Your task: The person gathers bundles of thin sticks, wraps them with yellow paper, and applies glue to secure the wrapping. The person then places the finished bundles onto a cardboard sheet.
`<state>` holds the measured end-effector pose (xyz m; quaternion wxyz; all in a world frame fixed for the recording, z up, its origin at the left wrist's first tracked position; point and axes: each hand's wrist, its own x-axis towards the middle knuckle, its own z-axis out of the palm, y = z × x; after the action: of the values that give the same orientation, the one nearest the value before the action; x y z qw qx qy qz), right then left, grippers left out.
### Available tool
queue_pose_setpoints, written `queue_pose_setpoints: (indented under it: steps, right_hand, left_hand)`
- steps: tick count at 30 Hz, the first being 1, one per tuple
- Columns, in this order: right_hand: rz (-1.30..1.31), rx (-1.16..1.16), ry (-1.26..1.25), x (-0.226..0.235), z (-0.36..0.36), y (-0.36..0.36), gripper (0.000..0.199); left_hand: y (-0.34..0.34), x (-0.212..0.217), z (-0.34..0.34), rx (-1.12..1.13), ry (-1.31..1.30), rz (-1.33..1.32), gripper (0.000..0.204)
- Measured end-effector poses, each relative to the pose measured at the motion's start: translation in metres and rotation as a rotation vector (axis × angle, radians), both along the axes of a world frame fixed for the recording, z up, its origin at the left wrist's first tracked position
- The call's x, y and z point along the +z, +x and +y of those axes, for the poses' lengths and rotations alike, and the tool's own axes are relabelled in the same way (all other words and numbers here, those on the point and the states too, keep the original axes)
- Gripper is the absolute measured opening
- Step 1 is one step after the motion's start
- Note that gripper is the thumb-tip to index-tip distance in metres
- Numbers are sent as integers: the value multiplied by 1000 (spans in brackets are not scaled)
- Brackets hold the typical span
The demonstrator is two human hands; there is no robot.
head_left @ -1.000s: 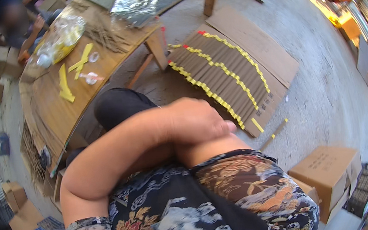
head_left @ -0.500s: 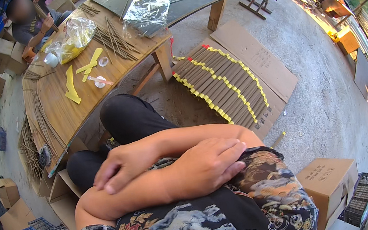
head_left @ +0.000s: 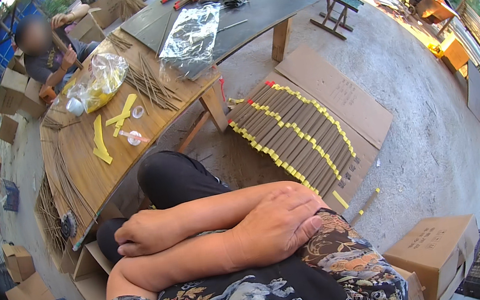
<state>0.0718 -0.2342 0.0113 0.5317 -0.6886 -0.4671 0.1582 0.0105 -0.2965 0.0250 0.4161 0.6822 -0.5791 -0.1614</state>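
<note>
Crossed forearms over the lap: the right hand [head_left: 144,232] lies by the left arm [head_left: 197,260], fingers curled and palm hidden, so whether it holds anything cannot be told; the left hand [head_left: 280,221] rests across the right arm [head_left: 235,204], fingers extended, with nothing visible in it. The left hand is the nearer to the row of yellow-banded brown rods [head_left: 288,143], which lies ahead and slightly right. A single rod [head_left: 366,206] lies off the near corner of the cardboard sheet [head_left: 336,90], roughly parallel to the others. The row covers the sheet's left half; each long axis runs obliquely from near left to far right, pointing toward the fold. Red bands [head_left: 270,84] mark the row's far end, near the leg [head_left: 214,109] of the wooden table [head_left: 77,151].
</note>
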Motion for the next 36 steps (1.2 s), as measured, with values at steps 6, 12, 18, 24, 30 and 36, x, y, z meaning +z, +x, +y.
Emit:
queue_pose_setpoints:
  steps: [6, 12, 18, 24, 30, 36]
  right_hand:
    - [16, 102, 288, 9, -8, 1, 29]
    - [20, 59, 222, 7, -20, 3, 27]
    - [396, 312, 211, 15, -11, 4, 25]
    - [99, 125, 133, -8, -49, -9, 26]
    - [135, 105, 93, -10, -44, -26, 26]
    - [154, 115, 32, -15, -30, -36, 26]
  left_hand:
    - [-3, -5, -33, -106, 25, 22, 29]
    - [-4, -6, -48, -60, -27, 32, 27]
    - [16, 10, -95, -582, 725, 335, 52]
    - [38, -8, -104, -425, 1010, 70, 40]
    - [13, 21, -113, -816, 626, 660, 42]
    - [11, 25, -101, -712, 705, 531, 43]
